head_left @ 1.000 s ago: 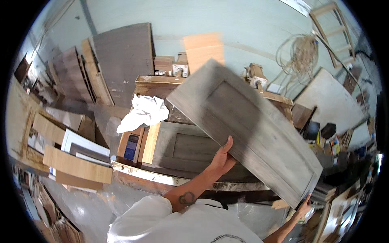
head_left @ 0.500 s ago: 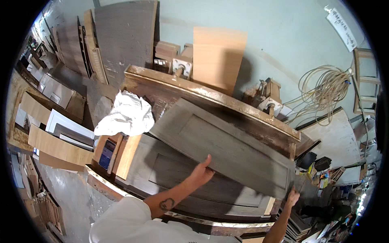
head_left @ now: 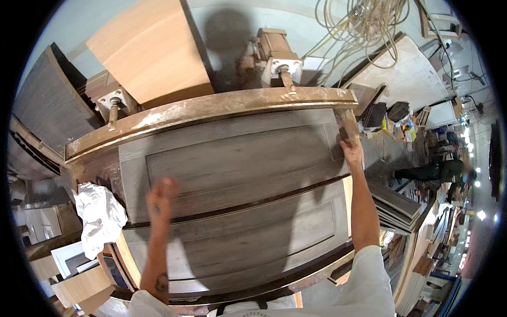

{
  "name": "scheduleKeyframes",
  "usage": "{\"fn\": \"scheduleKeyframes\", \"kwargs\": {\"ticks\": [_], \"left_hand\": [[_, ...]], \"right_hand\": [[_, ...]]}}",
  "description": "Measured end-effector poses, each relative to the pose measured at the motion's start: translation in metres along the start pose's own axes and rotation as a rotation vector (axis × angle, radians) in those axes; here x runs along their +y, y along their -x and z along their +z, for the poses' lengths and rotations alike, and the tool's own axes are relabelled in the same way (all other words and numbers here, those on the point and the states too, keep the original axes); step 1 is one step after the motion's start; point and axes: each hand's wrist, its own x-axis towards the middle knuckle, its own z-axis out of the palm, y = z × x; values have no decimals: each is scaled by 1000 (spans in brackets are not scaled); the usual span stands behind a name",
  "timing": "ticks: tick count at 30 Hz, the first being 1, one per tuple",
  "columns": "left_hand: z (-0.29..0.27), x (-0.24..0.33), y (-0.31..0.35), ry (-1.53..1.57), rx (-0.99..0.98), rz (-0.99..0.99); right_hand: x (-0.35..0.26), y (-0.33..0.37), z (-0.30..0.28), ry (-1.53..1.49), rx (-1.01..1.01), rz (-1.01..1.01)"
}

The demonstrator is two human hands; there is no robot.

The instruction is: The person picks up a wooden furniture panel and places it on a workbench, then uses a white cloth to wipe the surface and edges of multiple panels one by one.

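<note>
Beneath you the grey panel door [head_left: 237, 158] lies flat on a second grey door [head_left: 248, 238], its far edge against the worn wooden rail [head_left: 211, 108] of the workbench. Your right arm stretches far forward; your right hand [head_left: 351, 153] grips the door's right far corner, fingers curled over the edge. Your left hand [head_left: 161, 193] rests on the panel's left part, fingers together and bent, pressing flat rather than clasping. A plywood sheet [head_left: 150, 50] leans on the wall behind. A crumpled white rag [head_left: 100, 216] sits left of the doors.
</note>
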Motion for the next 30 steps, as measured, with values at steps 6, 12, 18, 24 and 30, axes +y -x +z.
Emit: {"fn": "scheduleKeyframes", "kwargs": {"ticks": [6, 12, 18, 24, 30], "left_hand": [[-68, -56, -102, -1242, 343, -20], [-96, -63, -108, -1183, 505, -226], [-119, -70, -96, -1231, 529, -297], [-105, -65, -77, -1314, 484, -322], [-101, -71, -83, -1358, 451, -262]], "right_hand": [[-38, 6, 28, -71, 104, -32], [-23, 17, 26, -185, 68, -53], [-46, 7, 22, 68, -90, -55], [-97, 40, 75, 466, 89, -167], [-58, 38, 86, 422, 226, -234]]}}
